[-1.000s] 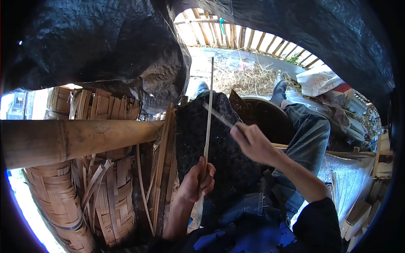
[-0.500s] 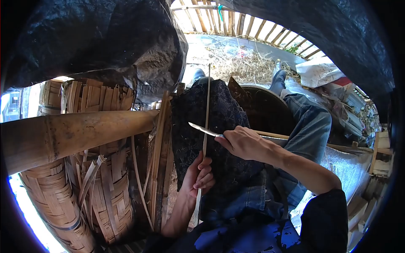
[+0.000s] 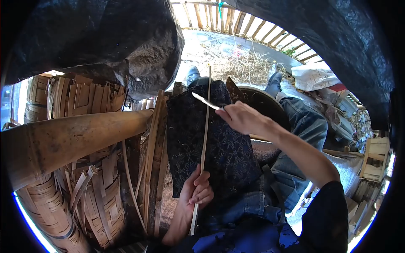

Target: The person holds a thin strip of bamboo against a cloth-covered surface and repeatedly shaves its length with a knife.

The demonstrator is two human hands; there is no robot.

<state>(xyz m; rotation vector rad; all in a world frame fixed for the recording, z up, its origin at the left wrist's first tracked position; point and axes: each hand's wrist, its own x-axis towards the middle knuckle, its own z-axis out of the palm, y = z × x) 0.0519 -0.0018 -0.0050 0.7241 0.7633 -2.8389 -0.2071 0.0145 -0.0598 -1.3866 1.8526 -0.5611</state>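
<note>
A long thin pale strip stands nearly upright in view over a dark patterned cloth on my lap. My left hand is wrapped round the strip's lower part, and its tail sticks out below the fist. Higher up, my right hand grips a knife, its handle mostly hidden in the fingers. The curved blade points up and left and crosses the strip's upper part.
A thick bamboo pole juts in from the left above woven bamboo baskets. Upright slats stand beside the cloth. A round dark container lies beyond my right hand. Black sheeting hangs overhead.
My right hand and the knife have moved up along the strip, away from my left hand. The left hand still holds the strip, slightly lower in view. The view has shifted a little.
</note>
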